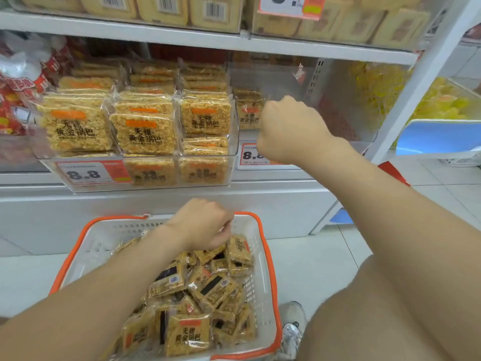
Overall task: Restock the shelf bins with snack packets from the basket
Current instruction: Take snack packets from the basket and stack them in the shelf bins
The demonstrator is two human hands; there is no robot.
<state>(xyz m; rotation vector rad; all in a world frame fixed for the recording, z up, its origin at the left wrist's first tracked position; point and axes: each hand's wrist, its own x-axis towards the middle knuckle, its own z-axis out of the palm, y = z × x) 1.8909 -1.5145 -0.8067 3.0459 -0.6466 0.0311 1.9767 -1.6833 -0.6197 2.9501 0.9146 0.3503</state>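
A: Head view. Where are the packets (187, 332)?

B: Most lie heaped in the basket (269, 259), white with an orange rim, at lower centre on the floor. More stand in rows in the left bin (235, 121), a clear one at centre left on the shelf (156, 29).

A: And the left hand (200, 222)?

B: It is over the far end of the basket, back up, fingers curled down and pinching a packet (225, 228). Only a sliver of it shows between them.

A: The right hand (291, 128)?

B: Raised at centre right, in front of the right bin (338, 100). Only its back and wrist face the camera, so I cannot tell whether the fingers are spread, closed or holding something.

A: Anything in that bin?

B: A few packets stand at its left end (248, 110), just beside the hand's knuckles. Whether they touch the hand I cannot tell.

A: What else?

B: A red-and-white tag (91, 174) reading 8.8 hangs on the left bin's front. A second tag (250, 155) sits below the right bin, partly behind the wrist. A bare knee (390, 308) fills the lower right, with a shoe (294, 329) between it and the basket.
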